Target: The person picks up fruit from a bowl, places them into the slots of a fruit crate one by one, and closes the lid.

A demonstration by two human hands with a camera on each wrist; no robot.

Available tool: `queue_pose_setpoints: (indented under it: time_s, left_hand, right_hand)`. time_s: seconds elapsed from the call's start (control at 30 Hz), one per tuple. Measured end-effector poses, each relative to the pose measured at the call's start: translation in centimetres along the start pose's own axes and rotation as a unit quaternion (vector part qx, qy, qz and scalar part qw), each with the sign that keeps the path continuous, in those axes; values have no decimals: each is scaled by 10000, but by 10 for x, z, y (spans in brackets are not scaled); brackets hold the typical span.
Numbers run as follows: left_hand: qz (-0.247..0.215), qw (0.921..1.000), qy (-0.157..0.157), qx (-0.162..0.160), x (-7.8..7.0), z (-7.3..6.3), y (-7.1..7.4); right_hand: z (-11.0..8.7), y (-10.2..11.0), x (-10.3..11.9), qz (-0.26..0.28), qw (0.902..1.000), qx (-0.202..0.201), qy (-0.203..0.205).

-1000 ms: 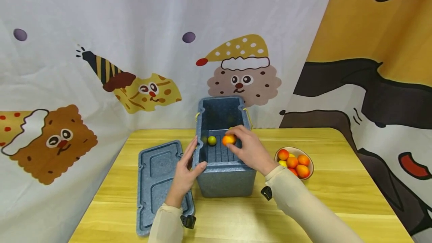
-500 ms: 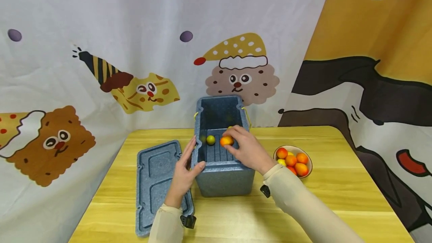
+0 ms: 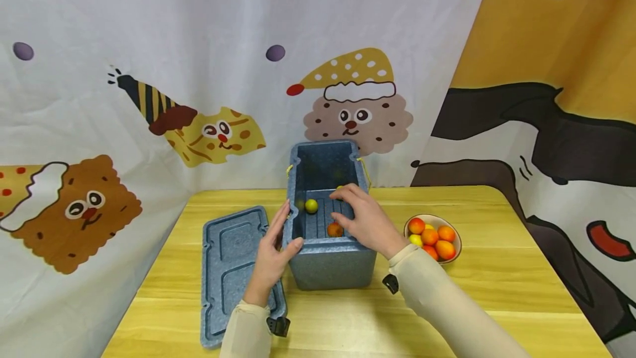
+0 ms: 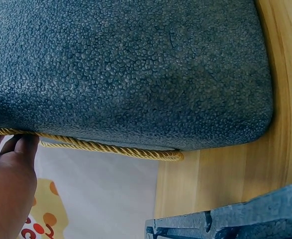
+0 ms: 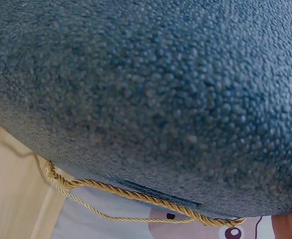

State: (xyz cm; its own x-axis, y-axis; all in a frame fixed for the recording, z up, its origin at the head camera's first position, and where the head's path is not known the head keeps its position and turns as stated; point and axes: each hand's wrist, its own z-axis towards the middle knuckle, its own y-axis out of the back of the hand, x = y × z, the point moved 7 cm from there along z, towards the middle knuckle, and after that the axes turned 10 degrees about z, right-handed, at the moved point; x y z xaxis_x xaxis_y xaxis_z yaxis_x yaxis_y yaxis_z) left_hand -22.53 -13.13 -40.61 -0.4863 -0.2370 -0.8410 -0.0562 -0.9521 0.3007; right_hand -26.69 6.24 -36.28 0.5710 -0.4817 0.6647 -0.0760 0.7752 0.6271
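A blue-grey foam box (image 3: 332, 269) with rope handles stands uncovered on the table. My left hand (image 3: 270, 258) rests on its left rim, fingers straight along the side and thumb at the near corner; the left wrist view shows those fingertips beside the yellow rope (image 4: 111, 148). My right hand (image 3: 366, 217) reaches in over the right rim, thumb and fingers parted with nothing between them. Below it an orange fruit (image 3: 335, 230) lies on the box floor near the front wall. A yellow-green fruit (image 3: 311, 206) lies farther left, and another yellow one is mostly hidden behind my right hand.
The box lid (image 3: 238, 275) lies on the table to the left, partly under my left forearm. Right of the box, a bowl (image 3: 459, 245) holds several orange and yellow fruits. A cartoon-printed curtain (image 3: 223, 26) hangs behind the table (image 3: 497, 291).
My right hand has let go of the orange fruit, which dropped to the box floor nearer the front wall. Its fingers have spread apart. The left hand has stayed on the rim.
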Motion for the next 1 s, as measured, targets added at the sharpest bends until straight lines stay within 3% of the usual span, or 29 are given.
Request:
queue_pose_setpoints:
  time_s: [0.83, 1.0]
  left_hand:
    - [6, 10000, 67, -2, 0, 1, 1]
    - [5, 9999, 114, 39, 0, 0, 1]
  right_hand:
    - [-1, 3, 0, 183, 9997, -127, -75]
    - [-3, 5, -1, 494, 9986, -158, -75]
